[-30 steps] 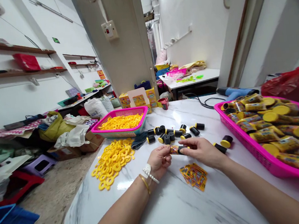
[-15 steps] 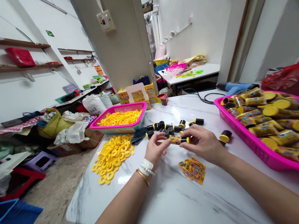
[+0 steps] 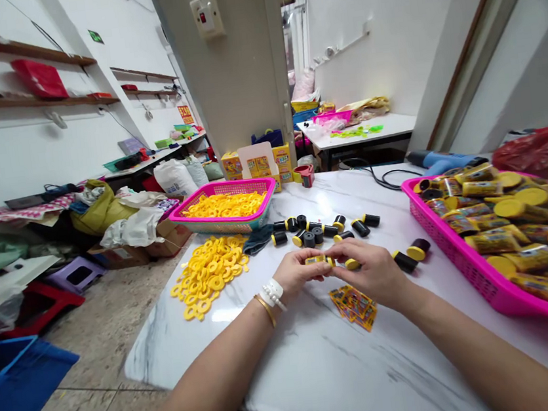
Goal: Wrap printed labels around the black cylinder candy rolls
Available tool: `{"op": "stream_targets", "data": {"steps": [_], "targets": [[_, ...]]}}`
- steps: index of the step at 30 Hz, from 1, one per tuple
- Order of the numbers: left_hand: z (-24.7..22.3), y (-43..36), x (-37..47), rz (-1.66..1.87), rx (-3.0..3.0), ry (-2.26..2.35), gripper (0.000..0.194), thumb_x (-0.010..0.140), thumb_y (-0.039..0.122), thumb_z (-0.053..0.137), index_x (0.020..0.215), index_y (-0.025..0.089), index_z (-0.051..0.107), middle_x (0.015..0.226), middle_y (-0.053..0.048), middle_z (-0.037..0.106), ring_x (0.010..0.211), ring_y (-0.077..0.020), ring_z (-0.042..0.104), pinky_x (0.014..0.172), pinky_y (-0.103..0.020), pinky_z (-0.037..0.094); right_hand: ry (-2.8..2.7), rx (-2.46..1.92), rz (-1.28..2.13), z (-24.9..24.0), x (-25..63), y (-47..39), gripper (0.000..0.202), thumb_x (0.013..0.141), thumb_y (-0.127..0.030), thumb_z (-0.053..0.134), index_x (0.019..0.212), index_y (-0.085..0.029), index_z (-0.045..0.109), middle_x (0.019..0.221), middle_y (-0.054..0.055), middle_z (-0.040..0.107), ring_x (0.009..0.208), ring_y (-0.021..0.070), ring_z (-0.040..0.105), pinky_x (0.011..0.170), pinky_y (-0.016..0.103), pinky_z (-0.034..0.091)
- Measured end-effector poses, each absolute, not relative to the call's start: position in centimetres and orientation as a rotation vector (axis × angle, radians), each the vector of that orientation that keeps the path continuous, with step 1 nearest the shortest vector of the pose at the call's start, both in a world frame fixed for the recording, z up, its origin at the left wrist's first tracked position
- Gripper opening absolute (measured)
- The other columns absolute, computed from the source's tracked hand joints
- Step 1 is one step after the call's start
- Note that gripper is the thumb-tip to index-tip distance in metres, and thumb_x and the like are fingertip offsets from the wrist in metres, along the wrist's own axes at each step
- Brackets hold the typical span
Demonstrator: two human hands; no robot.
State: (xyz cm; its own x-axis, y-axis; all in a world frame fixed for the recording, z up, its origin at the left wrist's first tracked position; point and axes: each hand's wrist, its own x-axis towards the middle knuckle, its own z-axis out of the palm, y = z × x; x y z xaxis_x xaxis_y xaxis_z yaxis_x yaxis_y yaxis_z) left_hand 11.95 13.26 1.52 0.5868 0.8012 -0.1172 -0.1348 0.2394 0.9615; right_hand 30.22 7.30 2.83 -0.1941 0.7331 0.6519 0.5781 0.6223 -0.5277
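Note:
My left hand and my right hand meet over the white marbled table, both closed on a small cylinder with a yellow printed wrap. Just behind them lie several black cylinders with yellow ends. Two more black-and-yellow cylinders rest to the right of my right hand. Below my hands is a loose stack of yellow printed labels. A heap of yellow rings spreads to the left.
A pink basket of wrapped cylinders stands at the right. Behind the ring heap is another pink basket holding yellow pieces, with a dark cloth beside it. Farther back are yellow boxes, a red tape dispenser and a blue heat tool.
My hands have come closer together around the cylinder, whose printed wrap now covers the part that shows. The camera view has shifted slightly.

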Motion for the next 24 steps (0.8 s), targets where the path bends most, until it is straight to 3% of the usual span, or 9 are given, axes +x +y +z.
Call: {"op": "stream_targets", "data": {"steps": [4,8,13,19,22,24], "targets": [[1.8,13.7,11.3,0.57,1.024,0.668,0.063,0.063,0.051,0.085,0.111,0.015,0.066,0.089,-0.009,0.071,0.068,-0.0166,0.068,0.062,-0.027,0.049,-1.915,-1.025,0.052,3.0,30.2,7.2,0.022,0.084,-0.017,0.068,0.106,-0.021,0.066,0.093,0.005,0.071,0.084,0.02,0.067,0.076,0.036,0.057],[1.4,14.3,11.0,0.552,1.033,0.643,0.055,0.063,0.048,0.087,0.099,0.013,0.065,0.082,-0.01,0.071,0.063,-0.0139,0.066,0.057,-0.023,0.046,-1.922,-1.012,0.05,2.7,30.6,7.3,0.019,0.085,-0.018,0.069,0.104,-0.021,0.068,0.098,0.007,0.072,0.082,0.0192,0.069,0.074,0.034,0.06],[1.0,13.9,11.7,0.719,1.219,0.601,0.05,0.067,0.044,0.085,0.1,0.011,0.066,0.073,-0.005,0.068,0.06,-0.0112,0.062,0.056,-0.022,0.045,-1.663,-1.114,0.358,1.8,30.2,7.1,0.015,0.078,-0.023,0.077,0.093,-0.02,0.074,0.096,0.007,0.072,0.083,0.0199,0.071,0.074,0.034,0.062],[1.2,14.0,11.7,0.773,1.408,0.503,0.052,0.07,0.048,0.081,0.106,0.012,0.066,0.075,-0.004,0.067,0.064,-0.0122,0.063,0.061,-0.024,0.049,-1.3,-1.281,0.85,1.7,29.8,7.4,0.03,0.071,-0.035,0.083,0.092,-0.017,0.074,0.087,0.007,0.077,0.077,0.0217,0.073,0.075,0.037,0.062],[0.8,14.0,11.8,0.684,1.318,0.561,0.064,0.071,0.056,0.077,0.117,0.015,0.062,0.082,-0.007,0.069,0.066,-0.0142,0.066,0.06,-0.025,0.049,-1.411,-1.245,0.727,1.7,29.9,7.4,0.028,0.076,-0.034,0.079,0.099,-0.018,0.073,0.093,0.008,0.076,0.082,0.0223,0.073,0.076,0.038,0.062],[0.5,14.0,11.8,0.631,1.232,0.63,0.064,0.071,0.063,0.074,0.11,0.013,0.063,0.076,-0.005,0.067,0.059,-0.0127,0.064,0.054,-0.023,0.046,-1.546,-1.196,0.48,1.7,29.8,7.2,0.024,0.076,-0.03,0.078,0.098,-0.022,0.074,0.1,0.008,0.075,0.091,0.0232,0.071,0.081,0.039,0.061]]}}
